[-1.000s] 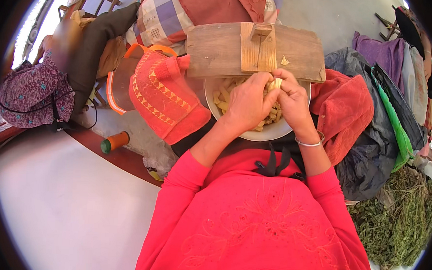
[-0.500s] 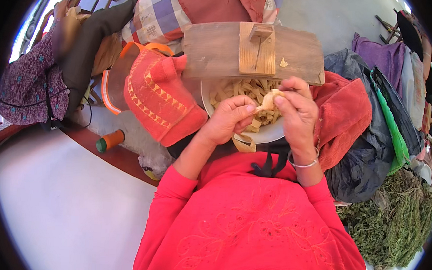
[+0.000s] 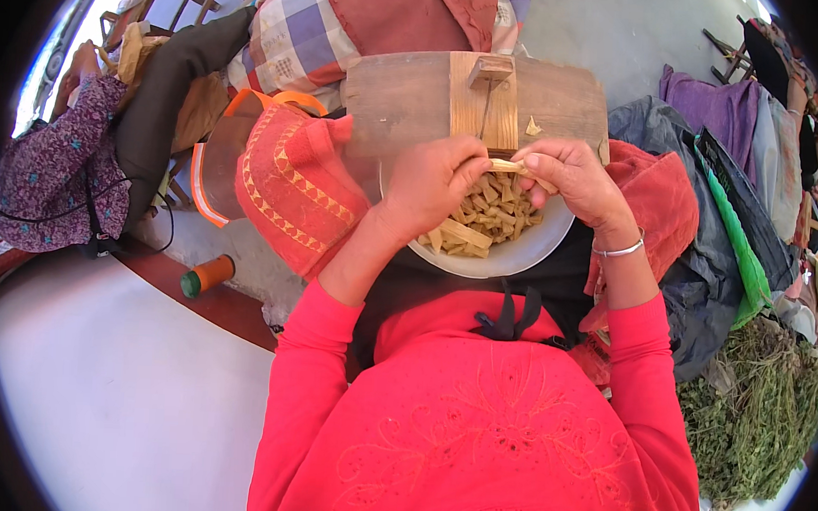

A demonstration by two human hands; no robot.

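My left hand and my right hand each pinch one end of a pale yellow, husk-like strip, stretched level between them. Its exact kind I cannot make out. Just below the strip is a white bowl in my lap, holding many cut or folded tan pieces. A longer flat piece lies near the bowl's front rim. Beyond my hands, a wooden board bears a lighter wooden strip with a raised block; a small yellow scrap rests beside it.
Left of the bowl lies a red patterned cloth, with an orange-trimmed bag behind it. An orange and green spool is at lower left. Black plastic and dried green plants are at right. Another person's patterned sleeve shows far left.
The bunched pale piece is now a straight strip between both hands. My left hand has turned over and moved up; my right has swung outward. The long end over the bowl's front rim has gone.
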